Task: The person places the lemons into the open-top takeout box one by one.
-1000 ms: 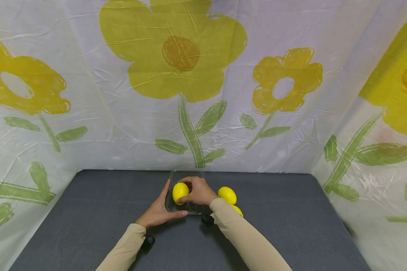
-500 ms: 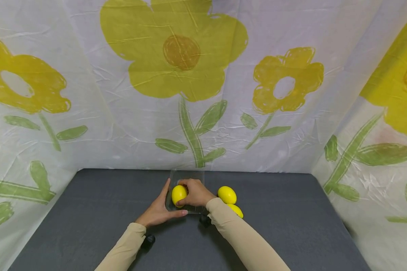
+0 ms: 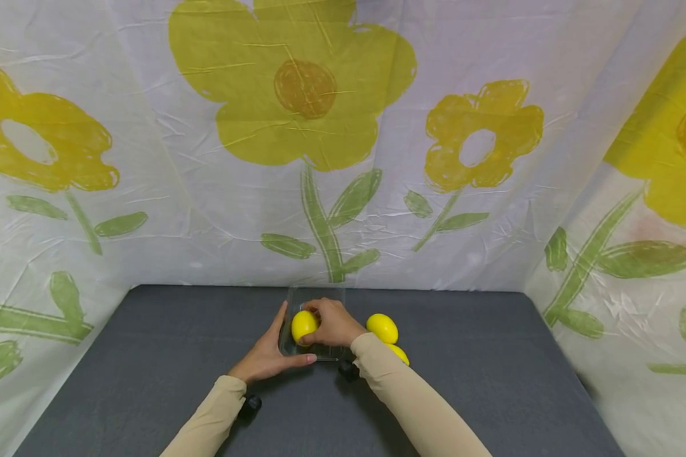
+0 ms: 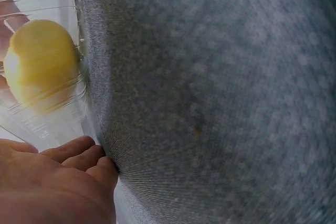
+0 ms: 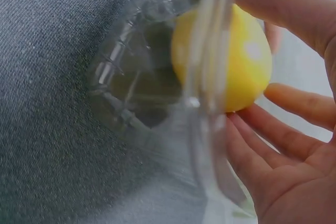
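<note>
A clear plastic container (image 3: 326, 358) stands on the table in the middle of the head view. My right hand (image 3: 337, 324) holds a yellow lemon (image 3: 304, 326) at the container's left part, thumb and fingertips against its skin. In the right wrist view the lemon (image 5: 247, 56) is partly behind the container's clear rim (image 5: 202, 82). My left hand (image 3: 269, 357) spreads around the container's front left corner, fingers along the left side and thumb along the front. Its fingers (image 4: 79, 153) lie fairly straight beside the container wall in the left wrist view.
Two more lemons lie right of the container: one farther back (image 3: 382, 328), the other nearer (image 3: 399, 353) and partly behind the right sleeve (image 3: 411, 393). Dark grey cloth (image 3: 480, 362) covers the table. A flower-printed sheet (image 3: 389, 241) hangs along the back and sides.
The right hand and the lemon dipped slightly left and nearer half a second ago, then shifted slightly back up and right. The left hand and the container have stayed in place.
</note>
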Demonstrator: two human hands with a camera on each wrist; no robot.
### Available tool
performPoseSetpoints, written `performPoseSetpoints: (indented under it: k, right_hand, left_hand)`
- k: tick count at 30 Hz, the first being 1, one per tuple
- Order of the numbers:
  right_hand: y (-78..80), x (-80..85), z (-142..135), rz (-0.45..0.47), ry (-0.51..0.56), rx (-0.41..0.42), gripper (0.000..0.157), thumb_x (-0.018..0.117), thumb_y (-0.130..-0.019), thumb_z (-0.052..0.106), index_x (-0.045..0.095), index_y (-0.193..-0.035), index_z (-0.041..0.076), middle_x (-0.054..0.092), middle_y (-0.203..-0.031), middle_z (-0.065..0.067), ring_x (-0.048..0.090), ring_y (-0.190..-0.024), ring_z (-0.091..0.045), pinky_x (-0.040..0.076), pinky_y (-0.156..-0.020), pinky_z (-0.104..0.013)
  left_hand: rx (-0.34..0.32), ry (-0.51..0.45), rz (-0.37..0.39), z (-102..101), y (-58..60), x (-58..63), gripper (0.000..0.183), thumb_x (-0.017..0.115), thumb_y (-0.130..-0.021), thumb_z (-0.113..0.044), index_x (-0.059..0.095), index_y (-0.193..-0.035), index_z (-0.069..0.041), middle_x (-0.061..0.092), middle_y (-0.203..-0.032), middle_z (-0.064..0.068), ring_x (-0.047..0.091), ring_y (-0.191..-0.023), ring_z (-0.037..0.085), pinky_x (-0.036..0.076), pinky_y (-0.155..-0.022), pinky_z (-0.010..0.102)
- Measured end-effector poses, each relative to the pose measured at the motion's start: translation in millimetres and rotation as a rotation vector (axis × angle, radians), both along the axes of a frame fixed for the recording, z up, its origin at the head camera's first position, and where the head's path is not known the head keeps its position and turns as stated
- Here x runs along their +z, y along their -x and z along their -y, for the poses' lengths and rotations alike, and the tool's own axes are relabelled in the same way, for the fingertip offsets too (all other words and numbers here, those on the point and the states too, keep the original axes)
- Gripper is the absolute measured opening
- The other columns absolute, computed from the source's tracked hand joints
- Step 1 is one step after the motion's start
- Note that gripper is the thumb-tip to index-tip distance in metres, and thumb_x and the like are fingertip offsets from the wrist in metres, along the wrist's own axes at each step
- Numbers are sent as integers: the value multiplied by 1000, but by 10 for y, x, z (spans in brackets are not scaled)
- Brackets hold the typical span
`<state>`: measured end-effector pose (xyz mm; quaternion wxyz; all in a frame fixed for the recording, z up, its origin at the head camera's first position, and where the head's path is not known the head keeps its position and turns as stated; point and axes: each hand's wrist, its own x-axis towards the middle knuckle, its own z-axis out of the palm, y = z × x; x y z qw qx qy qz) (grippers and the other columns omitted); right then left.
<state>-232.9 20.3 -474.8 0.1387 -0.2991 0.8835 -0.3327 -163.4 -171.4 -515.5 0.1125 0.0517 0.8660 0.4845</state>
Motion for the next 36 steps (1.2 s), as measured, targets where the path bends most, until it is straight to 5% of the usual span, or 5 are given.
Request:
performPoseSetpoints:
  k: [18,36]
  right_hand:
    - [-140,201,-479,31,264,-65,68,86,-85,24,56,-142,4,60,-135,-17,59,-120,-40,51,-100,-52]
    - [-457,124,-1245,-62,312,-246,63,88,-82,26,62,-137,10,64,-131,-9,61,-116,-32,52,-98,-49]
  left_hand:
    - [7,8,5,-6,11,2,132,85,-78,-52,-8,-164,-19,6,-168,19,15,-151,44,26,-112,70]
    - [-1,22,-7,-5,10,-18,132,86,-77,-52,-9,-164,-21,2,-169,16,12,-152,43,24,-114,68]
